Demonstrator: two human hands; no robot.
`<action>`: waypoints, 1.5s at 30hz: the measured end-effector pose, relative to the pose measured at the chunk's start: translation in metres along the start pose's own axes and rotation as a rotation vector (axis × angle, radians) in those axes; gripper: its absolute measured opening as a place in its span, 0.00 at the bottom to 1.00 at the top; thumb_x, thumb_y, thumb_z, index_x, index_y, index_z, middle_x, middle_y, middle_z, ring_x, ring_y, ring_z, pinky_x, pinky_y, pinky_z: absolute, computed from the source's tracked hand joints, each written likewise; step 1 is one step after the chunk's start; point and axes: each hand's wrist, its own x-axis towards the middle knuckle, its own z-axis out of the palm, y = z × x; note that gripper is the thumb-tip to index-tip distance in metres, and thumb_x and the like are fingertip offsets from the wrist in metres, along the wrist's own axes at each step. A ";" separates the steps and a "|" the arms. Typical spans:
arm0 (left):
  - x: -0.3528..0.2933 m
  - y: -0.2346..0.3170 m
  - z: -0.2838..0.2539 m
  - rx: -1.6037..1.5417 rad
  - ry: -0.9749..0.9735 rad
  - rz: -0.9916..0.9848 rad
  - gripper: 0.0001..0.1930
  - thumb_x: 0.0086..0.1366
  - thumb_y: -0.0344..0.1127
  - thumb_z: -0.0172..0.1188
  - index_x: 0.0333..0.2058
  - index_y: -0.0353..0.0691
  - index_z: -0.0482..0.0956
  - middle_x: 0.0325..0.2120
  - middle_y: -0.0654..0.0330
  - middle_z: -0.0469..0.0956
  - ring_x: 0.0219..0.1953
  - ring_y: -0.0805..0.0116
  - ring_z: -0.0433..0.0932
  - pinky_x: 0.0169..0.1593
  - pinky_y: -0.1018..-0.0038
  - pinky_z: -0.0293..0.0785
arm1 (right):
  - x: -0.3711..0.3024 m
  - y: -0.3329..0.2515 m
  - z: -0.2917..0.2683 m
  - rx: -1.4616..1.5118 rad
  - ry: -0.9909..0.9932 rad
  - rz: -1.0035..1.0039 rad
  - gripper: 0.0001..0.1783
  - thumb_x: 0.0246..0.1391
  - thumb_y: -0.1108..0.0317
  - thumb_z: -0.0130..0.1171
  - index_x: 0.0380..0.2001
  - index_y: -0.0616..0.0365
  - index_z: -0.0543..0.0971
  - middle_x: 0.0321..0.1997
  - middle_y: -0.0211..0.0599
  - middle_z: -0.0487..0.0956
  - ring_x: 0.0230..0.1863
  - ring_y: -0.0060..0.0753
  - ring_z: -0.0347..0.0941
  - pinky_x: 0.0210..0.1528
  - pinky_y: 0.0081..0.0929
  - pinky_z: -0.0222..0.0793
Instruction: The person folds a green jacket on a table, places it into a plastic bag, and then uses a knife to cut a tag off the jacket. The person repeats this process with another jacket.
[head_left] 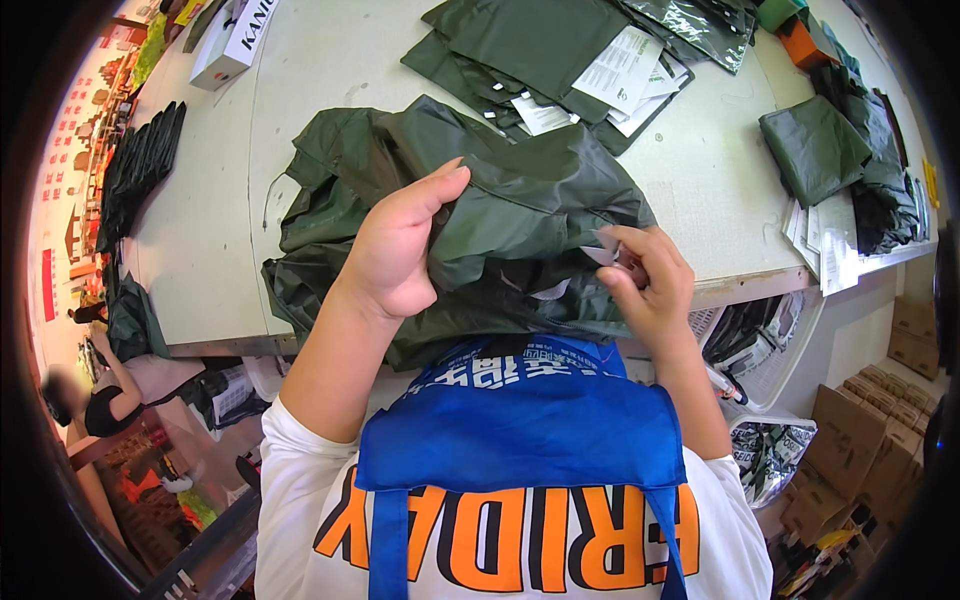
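Note:
A crumpled dark green garment (520, 190) of thin, shiny, raincoat-like cloth lies in front of me, its near part hanging over the table's edge. My left hand (405, 240) grips its middle, thumb on top and the other fingers hidden beneath the cloth. At the garment's right side my right hand (650, 270) is closed, thumb and forefinger together around a small pale pointed piece (598, 248). Whether that is a tag or the tip of a small tool, I cannot make out. Between the hands, a whitish label-like patch (550, 290) shows in a dark fold.
Folded dark green garments (530, 50) with white paper cards (620, 70) lie on the pale table (220, 220) at the back. More green bundles (815, 150) lie at the right, dark folded items (140, 170) at the left. Below are white baskets (770, 450) and cardboard boxes (850, 440). Another person (100, 390) is at far left.

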 end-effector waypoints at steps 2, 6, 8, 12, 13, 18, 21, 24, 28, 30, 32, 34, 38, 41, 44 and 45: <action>0.000 -0.001 0.000 -0.008 0.030 -0.014 0.21 0.70 0.39 0.39 0.54 0.29 0.65 0.52 0.48 0.71 0.52 0.57 0.74 0.57 0.64 0.68 | 0.005 0.007 0.006 -0.067 0.121 -0.101 0.22 0.35 0.69 0.71 0.39 0.55 0.79 0.24 0.30 0.73 0.23 0.28 0.66 0.27 0.23 0.61; 0.000 -0.003 0.000 -0.061 0.046 -0.037 0.22 0.70 0.40 0.39 0.54 0.27 0.65 0.52 0.46 0.71 0.53 0.55 0.73 0.58 0.62 0.67 | 0.021 0.015 0.006 -0.201 0.188 -0.257 0.23 0.34 0.66 0.70 0.40 0.52 0.80 0.24 0.25 0.74 0.25 0.28 0.66 0.30 0.26 0.57; -0.001 -0.002 0.003 -0.063 0.069 -0.051 0.23 0.70 0.40 0.39 0.54 0.27 0.65 0.53 0.46 0.70 0.53 0.54 0.73 0.59 0.61 0.66 | 0.025 0.017 0.005 -0.212 0.140 -0.312 0.24 0.34 0.65 0.70 0.40 0.51 0.80 0.24 0.25 0.74 0.26 0.28 0.67 0.31 0.26 0.57; -0.001 -0.002 -0.002 -0.125 0.032 -0.068 0.23 0.70 0.41 0.39 0.55 0.27 0.64 0.53 0.45 0.70 0.53 0.54 0.72 0.59 0.61 0.66 | 0.029 0.020 0.008 -0.150 0.123 -0.335 0.24 0.34 0.64 0.70 0.41 0.51 0.80 0.25 0.25 0.74 0.27 0.28 0.68 0.32 0.26 0.57; -0.001 -0.002 -0.003 -0.132 0.016 -0.071 0.23 0.70 0.41 0.39 0.55 0.26 0.64 0.53 0.45 0.70 0.53 0.54 0.72 0.59 0.61 0.66 | 0.030 0.020 0.010 -0.130 0.120 -0.332 0.24 0.35 0.64 0.70 0.41 0.51 0.80 0.25 0.25 0.75 0.27 0.28 0.68 0.32 0.26 0.57; 0.000 -0.003 -0.004 -0.186 -0.071 -0.096 0.23 0.70 0.40 0.39 0.55 0.26 0.64 0.53 0.44 0.70 0.53 0.53 0.73 0.59 0.61 0.66 | 0.032 0.021 0.015 -0.057 0.129 -0.339 0.23 0.35 0.63 0.69 0.41 0.52 0.81 0.25 0.25 0.75 0.27 0.28 0.68 0.32 0.26 0.58; 0.000 -0.003 -0.005 -0.198 -0.060 -0.116 0.23 0.70 0.41 0.38 0.54 0.26 0.64 0.53 0.44 0.70 0.53 0.53 0.73 0.59 0.61 0.66 | 0.033 0.022 0.017 -0.044 0.129 -0.344 0.21 0.36 0.63 0.69 0.39 0.52 0.82 0.24 0.26 0.74 0.26 0.28 0.67 0.31 0.26 0.58; -0.001 -0.002 -0.007 -0.172 -0.049 -0.113 0.23 0.69 0.39 0.41 0.55 0.26 0.64 0.52 0.44 0.70 0.53 0.53 0.72 0.59 0.61 0.66 | 0.032 0.026 0.017 0.085 0.152 -0.263 0.21 0.37 0.63 0.69 0.39 0.55 0.82 0.23 0.27 0.73 0.25 0.26 0.66 0.30 0.23 0.59; -0.009 -0.002 0.019 0.264 0.054 0.111 0.18 0.64 0.27 0.47 0.52 0.29 0.67 0.46 0.56 0.74 0.46 0.70 0.74 0.53 0.74 0.69 | 0.029 0.017 0.010 0.269 0.194 -0.064 0.22 0.38 0.66 0.70 0.41 0.57 0.81 0.22 0.29 0.70 0.25 0.22 0.64 0.28 0.19 0.60; -0.013 -0.001 0.020 0.414 0.057 0.164 0.18 0.62 0.23 0.49 0.51 0.29 0.68 0.44 0.59 0.74 0.43 0.75 0.74 0.50 0.78 0.69 | 0.032 -0.001 0.002 0.154 0.166 -0.015 0.23 0.37 0.66 0.70 0.41 0.57 0.81 0.22 0.29 0.70 0.24 0.22 0.64 0.28 0.20 0.60; -0.014 0.000 0.030 0.483 0.127 0.192 0.16 0.61 0.24 0.51 0.49 0.28 0.70 0.42 0.59 0.76 0.40 0.77 0.74 0.47 0.80 0.70 | 0.037 -0.011 0.003 0.080 0.143 -0.119 0.25 0.33 0.67 0.71 0.42 0.55 0.81 0.21 0.28 0.71 0.24 0.24 0.65 0.28 0.22 0.61; -0.016 0.000 0.032 0.540 0.140 0.203 0.16 0.61 0.26 0.50 0.48 0.27 0.70 0.43 0.53 0.77 0.43 0.72 0.77 0.50 0.76 0.72 | 0.042 -0.017 0.005 -0.019 0.121 -0.240 0.26 0.32 0.67 0.71 0.42 0.55 0.81 0.20 0.29 0.71 0.23 0.26 0.65 0.28 0.23 0.62; -0.019 0.001 0.033 0.529 0.142 0.197 0.15 0.62 0.26 0.49 0.47 0.26 0.71 0.39 0.56 0.77 0.39 0.75 0.76 0.46 0.79 0.72 | 0.054 -0.030 0.009 -0.084 0.107 -0.301 0.24 0.33 0.68 0.71 0.40 0.55 0.81 0.20 0.29 0.73 0.23 0.29 0.67 0.28 0.26 0.61; -0.020 0.000 0.039 0.510 0.152 0.191 0.14 0.63 0.25 0.49 0.46 0.26 0.73 0.36 0.62 0.77 0.37 0.80 0.73 0.44 0.83 0.69 | 0.060 -0.031 0.012 -0.100 0.088 -0.364 0.23 0.33 0.67 0.70 0.40 0.54 0.81 0.21 0.29 0.73 0.23 0.30 0.67 0.28 0.26 0.60; -0.021 0.002 0.038 0.522 0.114 0.168 0.14 0.62 0.25 0.50 0.46 0.26 0.73 0.36 0.62 0.77 0.38 0.79 0.73 0.44 0.83 0.69 | 0.064 -0.035 0.012 -0.154 0.081 -0.407 0.23 0.34 0.67 0.70 0.39 0.55 0.81 0.20 0.30 0.72 0.23 0.32 0.67 0.28 0.25 0.60; -0.022 0.002 0.037 0.529 0.111 0.160 0.14 0.61 0.25 0.51 0.46 0.26 0.73 0.37 0.62 0.77 0.38 0.79 0.73 0.44 0.83 0.69 | 0.064 -0.035 0.012 -0.122 0.068 -0.375 0.22 0.35 0.67 0.69 0.40 0.55 0.81 0.21 0.29 0.73 0.23 0.30 0.67 0.29 0.24 0.60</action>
